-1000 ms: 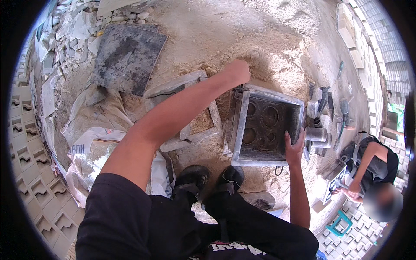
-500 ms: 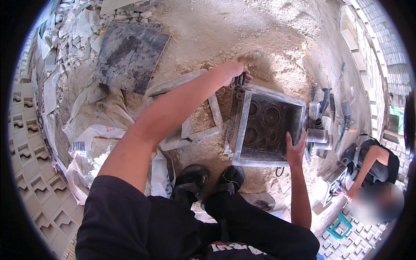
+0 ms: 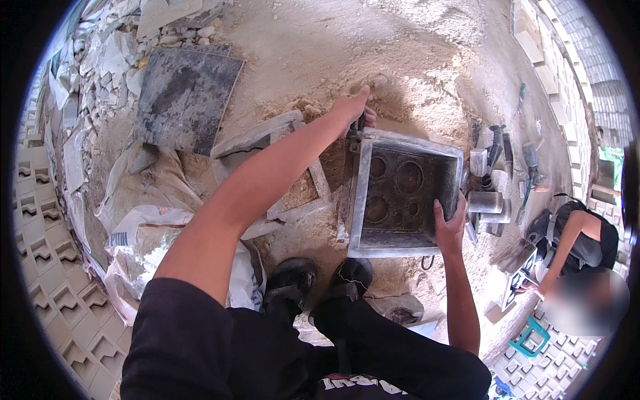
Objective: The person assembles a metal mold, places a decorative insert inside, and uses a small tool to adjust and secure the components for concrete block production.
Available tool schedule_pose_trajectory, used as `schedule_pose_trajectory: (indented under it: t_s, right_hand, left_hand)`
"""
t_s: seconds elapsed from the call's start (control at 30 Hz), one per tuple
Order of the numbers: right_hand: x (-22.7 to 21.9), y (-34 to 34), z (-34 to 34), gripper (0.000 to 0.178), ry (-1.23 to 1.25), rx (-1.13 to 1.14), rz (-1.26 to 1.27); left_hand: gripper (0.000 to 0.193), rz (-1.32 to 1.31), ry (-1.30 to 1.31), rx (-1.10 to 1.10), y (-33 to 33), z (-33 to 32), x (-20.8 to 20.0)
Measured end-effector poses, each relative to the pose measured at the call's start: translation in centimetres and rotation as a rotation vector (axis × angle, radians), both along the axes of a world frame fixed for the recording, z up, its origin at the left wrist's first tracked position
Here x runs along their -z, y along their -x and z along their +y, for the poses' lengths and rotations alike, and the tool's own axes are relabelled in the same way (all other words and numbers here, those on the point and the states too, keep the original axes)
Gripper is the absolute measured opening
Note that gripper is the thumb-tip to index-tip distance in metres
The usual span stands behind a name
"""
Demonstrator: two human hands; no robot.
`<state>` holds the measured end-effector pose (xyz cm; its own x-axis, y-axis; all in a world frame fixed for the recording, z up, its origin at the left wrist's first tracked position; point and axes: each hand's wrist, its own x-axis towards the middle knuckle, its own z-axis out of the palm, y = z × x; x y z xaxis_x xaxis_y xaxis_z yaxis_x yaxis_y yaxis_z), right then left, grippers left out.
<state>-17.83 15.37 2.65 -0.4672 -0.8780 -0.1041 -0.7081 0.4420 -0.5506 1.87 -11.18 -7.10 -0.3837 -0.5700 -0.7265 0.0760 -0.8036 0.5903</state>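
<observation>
An open rectangular metal box mould (image 3: 363,193) is tilted toward me above the sandy ground, its grey rim facing up and round recesses of several sizes in its dark inner face. At its far left corner, my left hand (image 3: 355,112) is closed around a dark metal handle or clamp (image 3: 359,127), with the thumb stretched out. The exact shape of that part is mostly hidden by the fingers. My right hand (image 3: 451,225) grips the right wall of the mould, thumb inside and fingers outside. A small dark loop (image 3: 427,263) hangs by the near edge.
Left of the mould lie grey frame pieces (image 3: 313,207), a dark square slab (image 3: 187,100) and a white sack (image 3: 143,230). Metal cylinders (image 3: 485,201) and hand tools (image 3: 497,150) lie on the right. Another person's arm (image 3: 567,250) works at lower right, beside a green stool (image 3: 531,338).
The view has shifted slightly, so the surroundings sit a little further left. My left thumb now points up and away from the handle. Both hands keep their places on the mould.
</observation>
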Motion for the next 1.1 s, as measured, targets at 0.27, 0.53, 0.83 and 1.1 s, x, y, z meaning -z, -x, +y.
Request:
schedule_pose_trajectory:
  t_s: [0.27, 0.53, 0.83, 1.1]
  right_hand:
    - [0.8, 0.5, 0.0, 0.067, -0.014, 0.006, 0.055]
    - [0.7, 0.3, -0.3, 0.063, -0.014, -0.003, 0.009]
    - [0.8, 0.3, -0.3, 0.061, -0.011, 0.019, -0.052]
    - [-0.4, 0.1, -0.8, 0.062, -0.054, 0.029, -0.132]
  left_hand:
    - [0.044, -0.157, 0.034, -0.137, 1.2, -0.5, 0.5]
    - [0.024, -0.107, 0.04, -0.044, 0.4, -0.9, 1.4]
    - [0.031, 0.147, -0.005, 0.183, -1.7, -0.8, 0.5]
    - [0.038, -0.094, 0.038, 0.207, -1.1, -0.4, -2.3]
